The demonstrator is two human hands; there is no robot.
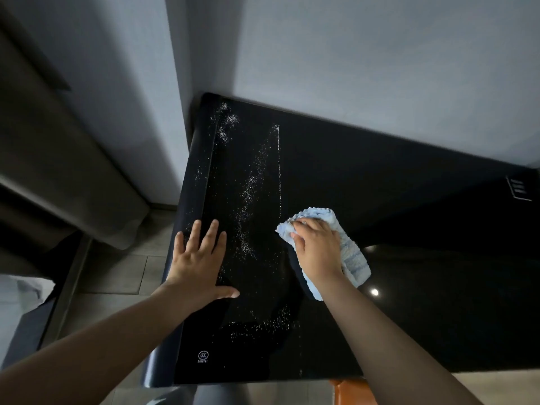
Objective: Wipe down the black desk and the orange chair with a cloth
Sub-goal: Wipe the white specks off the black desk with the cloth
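Black desk (pixel 336 176) fills centre, set against grey wall (pixel 380 59). Left hand (pixel 198 258) flat on desk near left edge, fingers spread, thumb out. Right hand (pixel 317 247) presses on light blue cloth (pixel 355 260), fingers curled into its folds; cloth lies on desk mid-surface. White specks (pixel 251 182) scattered between hands and toward far left corner. Orange chair (pixel 347 391) peeks under near edge.

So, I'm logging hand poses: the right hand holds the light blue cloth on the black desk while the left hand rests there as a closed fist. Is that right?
Not quite: the head view shows the left hand flat on the black desk, fingers spread, no fist. The right hand does hold the light blue cloth there.
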